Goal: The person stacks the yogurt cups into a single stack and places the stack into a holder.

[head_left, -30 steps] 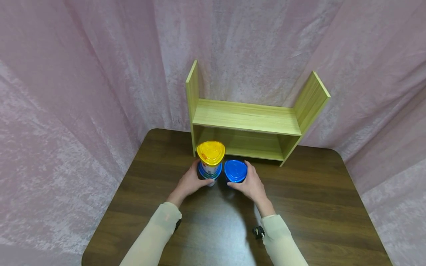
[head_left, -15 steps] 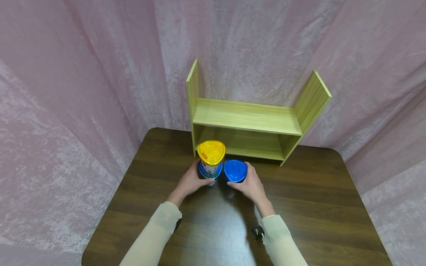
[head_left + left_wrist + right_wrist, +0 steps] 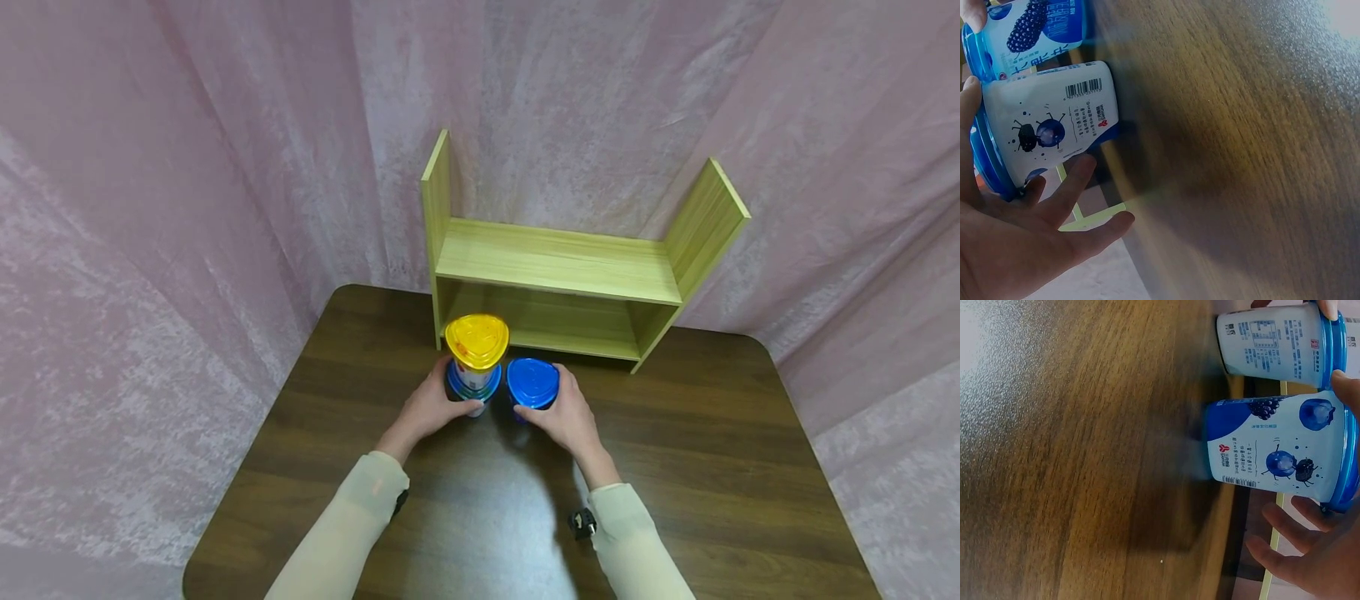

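In the head view my left hand [image 3: 426,410] grips a blue-lidded yogurt cup [image 3: 491,387] near its lid. A yogurt cup with a yellow lid [image 3: 477,340] stands on top of it. To the right, my right hand [image 3: 567,418] holds another blue-lidded yogurt cup [image 3: 532,381], thumb and fingers on either side of the rim. Both lower cups stand upright on the table, close together. The left wrist view shows the left-hand cup [image 3: 1054,128], printed with berries and a barcode. Similar berry prints mark the right-hand cup [image 3: 1272,447] in the right wrist view.
A two-level light wooden shelf [image 3: 558,260] with tall side panels stands behind the cups at the back of the dark wooden table [image 3: 712,467]. Pink curtains [image 3: 225,167] hang behind and at both sides.
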`<control>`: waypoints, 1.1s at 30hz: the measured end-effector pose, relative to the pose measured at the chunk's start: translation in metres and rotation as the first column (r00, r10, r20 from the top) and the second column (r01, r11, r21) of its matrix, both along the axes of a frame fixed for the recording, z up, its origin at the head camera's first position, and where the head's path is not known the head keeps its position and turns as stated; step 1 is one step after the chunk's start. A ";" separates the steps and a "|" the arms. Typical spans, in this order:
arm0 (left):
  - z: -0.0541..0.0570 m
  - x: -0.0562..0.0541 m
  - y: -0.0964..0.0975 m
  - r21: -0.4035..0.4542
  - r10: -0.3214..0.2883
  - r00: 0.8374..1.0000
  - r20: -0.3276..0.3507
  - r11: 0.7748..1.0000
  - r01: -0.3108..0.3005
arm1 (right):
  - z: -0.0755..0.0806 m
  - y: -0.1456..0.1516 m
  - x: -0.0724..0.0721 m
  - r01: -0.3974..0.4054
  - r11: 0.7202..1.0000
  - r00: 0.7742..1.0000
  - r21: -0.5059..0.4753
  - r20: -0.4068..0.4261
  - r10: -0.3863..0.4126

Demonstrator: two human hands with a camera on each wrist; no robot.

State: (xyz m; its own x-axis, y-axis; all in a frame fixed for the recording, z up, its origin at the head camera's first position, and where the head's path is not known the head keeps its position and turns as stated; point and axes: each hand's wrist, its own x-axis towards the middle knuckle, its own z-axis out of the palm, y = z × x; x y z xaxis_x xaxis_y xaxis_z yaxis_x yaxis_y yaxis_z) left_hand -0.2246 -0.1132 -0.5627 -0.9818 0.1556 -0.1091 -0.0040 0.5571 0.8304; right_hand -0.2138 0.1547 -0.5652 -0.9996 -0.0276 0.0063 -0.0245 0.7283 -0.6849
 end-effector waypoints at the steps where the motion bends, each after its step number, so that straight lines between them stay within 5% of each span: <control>1: 0.000 0.000 0.000 0.001 0.000 1.000 -0.001 1.000 0.000 | 0.000 0.000 0.000 0.000 1.000 1.000 -0.001 -0.002 0.000; 33: 0.000 -0.001 0.001 0.009 0.019 0.999 0.035 1.000 -0.019 | 0.017 0.014 -0.003 0.018 0.999 0.999 -0.039 -0.049 -0.020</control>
State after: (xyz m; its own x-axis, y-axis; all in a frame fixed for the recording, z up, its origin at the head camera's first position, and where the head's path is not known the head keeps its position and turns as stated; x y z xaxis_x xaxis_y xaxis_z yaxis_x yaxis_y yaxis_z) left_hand -0.2251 -0.1119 -0.5626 -0.9802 0.1379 -0.1419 -0.0436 0.5490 0.8347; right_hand -0.2165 0.1688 -0.5485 -0.9984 -0.0078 0.0567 -0.0459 0.7021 -0.7106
